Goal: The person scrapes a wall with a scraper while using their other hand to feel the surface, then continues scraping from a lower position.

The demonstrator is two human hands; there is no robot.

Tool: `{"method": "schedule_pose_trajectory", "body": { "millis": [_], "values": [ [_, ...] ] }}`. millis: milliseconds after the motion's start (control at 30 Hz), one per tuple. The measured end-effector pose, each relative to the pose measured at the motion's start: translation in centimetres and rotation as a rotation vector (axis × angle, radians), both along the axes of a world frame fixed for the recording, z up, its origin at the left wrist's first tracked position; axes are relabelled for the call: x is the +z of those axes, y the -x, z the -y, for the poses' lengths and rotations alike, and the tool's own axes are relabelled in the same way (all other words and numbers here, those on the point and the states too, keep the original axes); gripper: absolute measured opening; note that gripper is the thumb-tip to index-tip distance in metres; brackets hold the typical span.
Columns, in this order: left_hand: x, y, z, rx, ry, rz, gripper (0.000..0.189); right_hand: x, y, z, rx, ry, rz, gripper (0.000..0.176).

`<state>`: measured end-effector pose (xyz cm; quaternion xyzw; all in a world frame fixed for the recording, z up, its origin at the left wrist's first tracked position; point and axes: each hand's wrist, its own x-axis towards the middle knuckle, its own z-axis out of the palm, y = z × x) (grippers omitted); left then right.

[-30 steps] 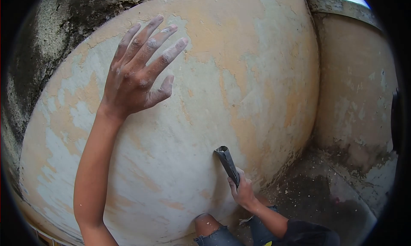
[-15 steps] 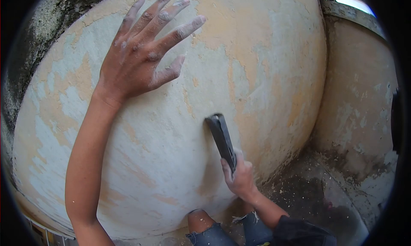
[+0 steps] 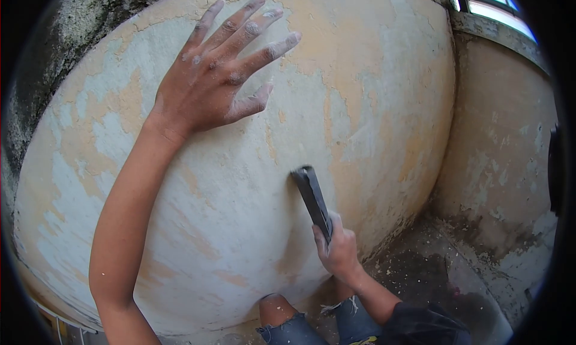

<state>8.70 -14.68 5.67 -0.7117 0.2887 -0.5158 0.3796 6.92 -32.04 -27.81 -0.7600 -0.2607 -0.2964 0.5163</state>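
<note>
My left hand (image 3: 207, 87) lies against the peeling wall (image 3: 240, 225) at the upper left, its fingers spread and dusted with white powder. Lower down, my right hand (image 3: 339, 249) grips a dark, long-handled scraper (image 3: 315, 201). The scraper's head is up against the wall surface, slanting up and to the left from my fist. Around it, pale bare areas mix with flaking orange-cream paint.
A second stained wall (image 3: 498, 147) meets this one at the right, with a barred window (image 3: 495, 0) above. Paint flakes dot the dark floor (image 3: 420, 273). My knees, in torn jeans (image 3: 297, 330), are at the bottom. Rough, blackened masonry (image 3: 66, 39) borders the upper left.
The view has shifted slightly, so the wall and both hands sit a little farther right and lower. The left hand stays spread and the right hand keeps hold of the scraper.
</note>
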Motion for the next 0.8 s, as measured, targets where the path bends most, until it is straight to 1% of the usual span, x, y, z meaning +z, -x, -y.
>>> {"method": "schedule_pose_trajectory", "body": {
  "millis": [33,100,133,200,233,267,367,467,533,600,700,733,767,800],
  "values": [
    [-0.2,-0.1,0.0,0.002,0.009,-0.005,0.070,-2.2,0.6,-0.1,-0.014,0.003,-0.043,0.042],
    [0.2,0.0,0.0,0.004,0.015,0.005,0.070,-5.4,1.7,-0.5,-0.003,-0.018,-0.027,0.042],
    [0.3,0.0,0.0,0.011,0.011,0.017,0.070,-6.2,2.1,-0.4,0.011,-0.032,-0.038,0.043],
    [-0.4,-0.1,0.1,0.017,0.014,-0.015,0.069,-2.2,1.4,0.0,-0.001,0.021,-0.058,0.044],
    [-0.2,-0.1,0.1,0.010,0.002,-0.003,0.069,0.2,0.3,0.1,0.003,0.036,-0.036,0.045],
    [0.0,-0.1,0.0,0.006,-0.010,0.022,0.070,1.5,-0.3,0.1,0.010,0.051,-0.001,0.046],
    [0.0,-0.1,-0.1,0.024,-0.001,-0.015,0.070,0.1,-0.2,-0.4,-0.004,0.019,-0.039,0.044],
    [-0.1,0.0,0.0,0.028,0.011,-0.007,0.070,-6.1,1.9,-1.1,0.045,-0.075,-0.014,0.040],
    [0.3,0.0,0.0,0.024,0.005,0.008,0.070,-4.2,1.4,-1.2,0.042,-0.089,-0.002,0.040],
    [-0.1,-0.1,0.3,0.017,0.013,-0.005,0.070,0.8,-0.1,-0.7,0.018,0.027,-0.002,0.045],
    [0.2,0.2,0.0,0.013,-0.017,0.012,0.070,3.9,-1.0,-0.9,0.030,-0.014,0.067,0.045],
    [0.1,0.0,-0.2,-0.006,-0.001,-0.005,0.070,2.6,-0.6,-1.0,0.035,-0.011,0.078,0.045],
    [0.0,-0.2,-0.3,-0.028,0.015,-0.021,0.070,-0.3,0.4,-1.0,0.042,-0.016,0.039,0.043],
    [0.0,-0.2,-0.3,-0.027,0.016,-0.003,0.070,-2.1,0.9,-1.1,0.047,-0.022,0.004,0.041]
  ]
}}
